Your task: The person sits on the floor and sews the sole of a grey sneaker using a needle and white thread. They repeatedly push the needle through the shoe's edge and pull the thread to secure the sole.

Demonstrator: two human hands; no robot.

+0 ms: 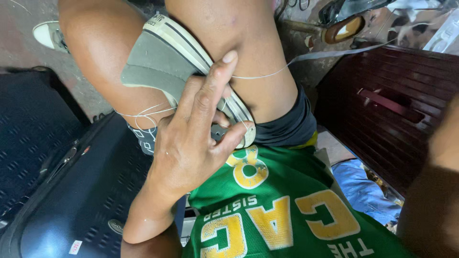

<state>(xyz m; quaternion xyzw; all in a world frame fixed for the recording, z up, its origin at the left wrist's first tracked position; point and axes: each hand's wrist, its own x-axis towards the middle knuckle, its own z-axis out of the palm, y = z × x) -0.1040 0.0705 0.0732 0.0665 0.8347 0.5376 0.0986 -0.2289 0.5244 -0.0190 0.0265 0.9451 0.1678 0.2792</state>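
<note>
Thread [260,75] running taut past the left hand [191,143], whose fingers clamp the grey sneaker [165,59] between the knees, wants steady tension, pulled straight away from the sole; whether the blurred right hand [437,181] grips anything I cannot tell.

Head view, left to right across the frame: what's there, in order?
Dark blue suitcase → left hand with fingers pressed on a grey sneaker clamped between the knees → green jersey → dark red slatted bench → blurred right forearm at the frame edge.
</note>
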